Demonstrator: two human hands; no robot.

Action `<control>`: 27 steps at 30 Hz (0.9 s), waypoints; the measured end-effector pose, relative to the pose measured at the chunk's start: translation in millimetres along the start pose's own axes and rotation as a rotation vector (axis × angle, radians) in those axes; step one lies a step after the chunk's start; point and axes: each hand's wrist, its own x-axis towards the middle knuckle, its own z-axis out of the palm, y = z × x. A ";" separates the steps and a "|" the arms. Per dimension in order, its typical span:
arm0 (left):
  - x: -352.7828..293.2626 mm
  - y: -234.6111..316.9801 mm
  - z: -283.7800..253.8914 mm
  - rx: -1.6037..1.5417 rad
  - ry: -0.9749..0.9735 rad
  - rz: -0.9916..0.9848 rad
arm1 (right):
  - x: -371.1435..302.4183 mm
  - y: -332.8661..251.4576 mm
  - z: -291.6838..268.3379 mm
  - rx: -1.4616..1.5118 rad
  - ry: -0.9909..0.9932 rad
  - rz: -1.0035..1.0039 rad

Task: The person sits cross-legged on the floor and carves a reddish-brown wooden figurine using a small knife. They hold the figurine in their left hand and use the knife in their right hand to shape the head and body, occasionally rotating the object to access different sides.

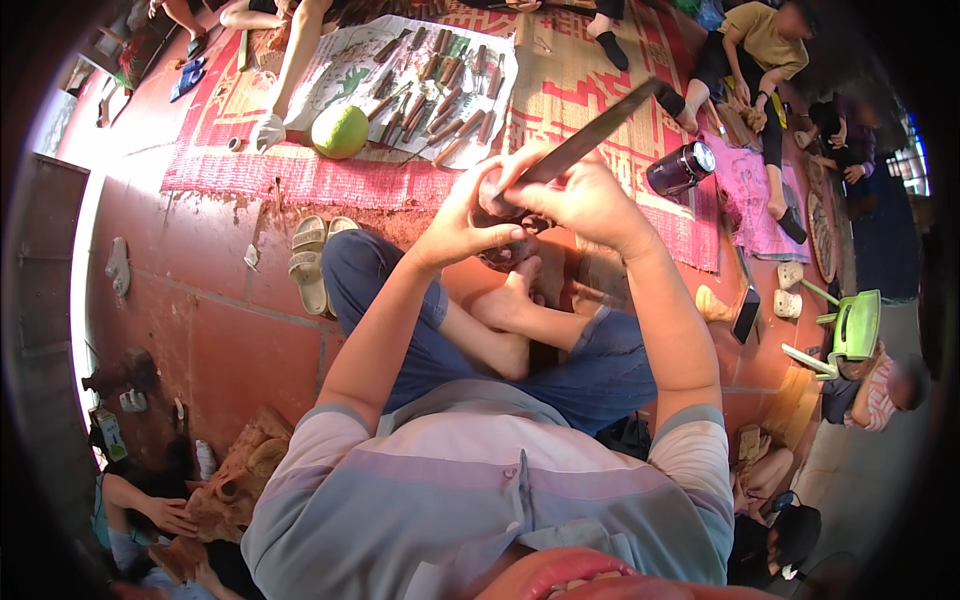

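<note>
My left hand (462,222) is closed around a dark reddish-brown carved piece (507,254), its fingers wrapped over the top and thumb across the front. The piece looks like wood, but much of it is hidden by my hands. My right hand (590,200) grips a long, flat, grey file-like tool (600,133), which slants up to the far right. The near end of that tool meets my left fingers above the piece. Both hands are close together over my crossed legs, next to my bare foot (515,300).
Ahead, several wood-handled chisels (440,80) lie on a white sheet beside a green round fruit (340,132). A black tumbler (682,168) lies to the right on the woven mat. Sandals (308,262), a phone (746,314) and a green chair (856,325) stand around me. Other people sit nearby.
</note>
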 end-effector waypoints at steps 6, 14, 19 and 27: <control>-6.9 -16.7 -4.5 0.124 0.026 -0.023 | 29.0 14.5 -24.6 -0.198 -0.026 0.049; 3.2 -7.8 -2.1 0.061 0.072 0.063 | 31.0 7.3 -18.8 -0.206 -0.095 0.160; -1.1 -8.6 -4.8 0.054 0.039 -0.003 | 24.0 -2.8 -4.4 -0.475 -0.134 0.019; -3.4 -12.4 -1.1 -0.061 0.077 -0.043 | 21.7 -2.3 0.4 -0.579 -0.095 -0.043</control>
